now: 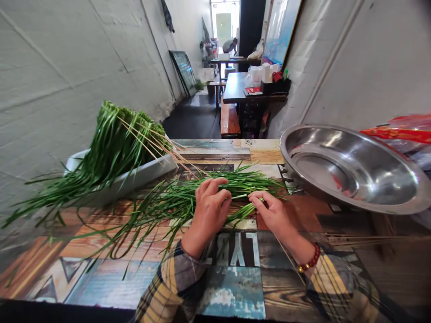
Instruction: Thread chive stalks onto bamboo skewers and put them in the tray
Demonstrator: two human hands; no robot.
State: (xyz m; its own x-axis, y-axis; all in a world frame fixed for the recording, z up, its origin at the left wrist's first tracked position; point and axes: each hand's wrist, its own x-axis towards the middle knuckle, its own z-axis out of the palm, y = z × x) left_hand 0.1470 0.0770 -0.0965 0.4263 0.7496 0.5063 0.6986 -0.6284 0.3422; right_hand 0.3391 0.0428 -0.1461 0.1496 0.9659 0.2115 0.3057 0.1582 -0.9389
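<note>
A loose pile of garlic chives (175, 195) lies across the table in front of me. My left hand (212, 206) is over the pile with its fingers curled, pinching a chive stalk (239, 196) that runs across to my right hand (269, 211). The right fingertips are pressed together on the pale end of that stalk, beside a few more chive ends. From under the right palm a thin wooden skewer (286, 255) slants toward my right wrist; how it is held is hidden.
On the left, a white tray (144, 181) holds a thick bundle of chives (124, 134) with several bamboo skewers (151, 139) across it. A large steel basin (353, 168) stands at the right, with red plastic packaging (400, 128) behind. Farther off are another table (235, 87) and a bent-over person (230, 45).
</note>
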